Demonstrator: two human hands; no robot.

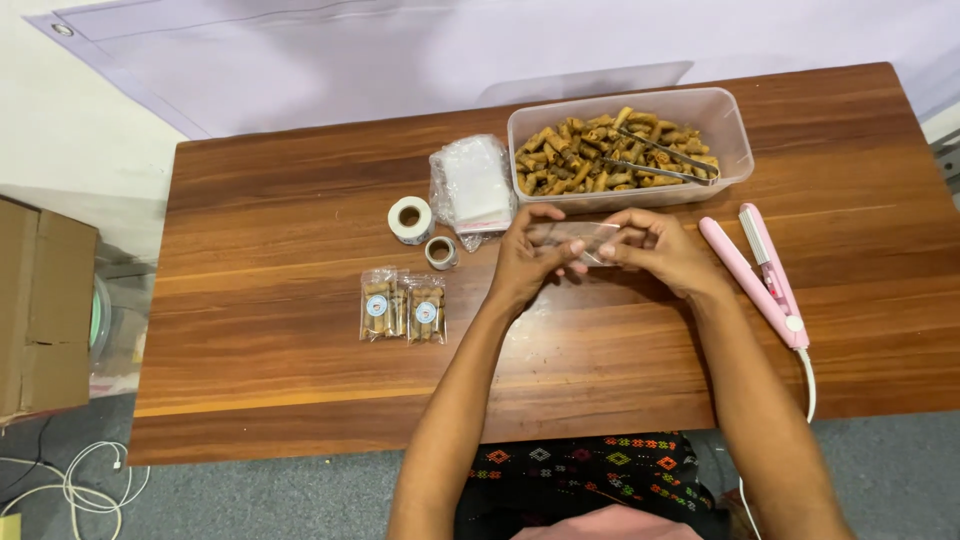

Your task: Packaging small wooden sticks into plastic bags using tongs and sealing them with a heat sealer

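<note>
Two hands on one item: your left hand (528,258) and right hand (655,250) meet over mid-table, both pinching a small clear plastic bag (583,240) between them. Bag looks empty, though glare makes it hard to be sure. Long axis runs side to side, hand to hand, roughly parallel to the table's (300,370) near edge. Fingers of both hands curl round the bag ends, thumbs on top; neither hand spread, grip light, fingertip-only. Can't tell which end is the mouth.

Key relation: the clear tub (735,130) of brown rolled snacks (580,150) sits just beyond your knuckles, directly ahead and a bit to the rt. Metal tongs (665,160) lie in the tub on top of the snacks, handles toward the rt wall, so rt hand is the nearer one to them. Lt hand is nearer the tub's lt corner.

Rt of your rt hand, near but apart: pink heat sealer (760,275), lying angled, cord trailing off the near edge.

Beyond-left of lt hand: stack of empty clear bags (473,185), just beside the tub. Further lt, a white label roll (410,218) and a smaller tape roll (441,252), close together.

Left and nearer you vs. lt hand: two filled, stickered packs (403,306), side by side, touching, flat on the wood.
</note>
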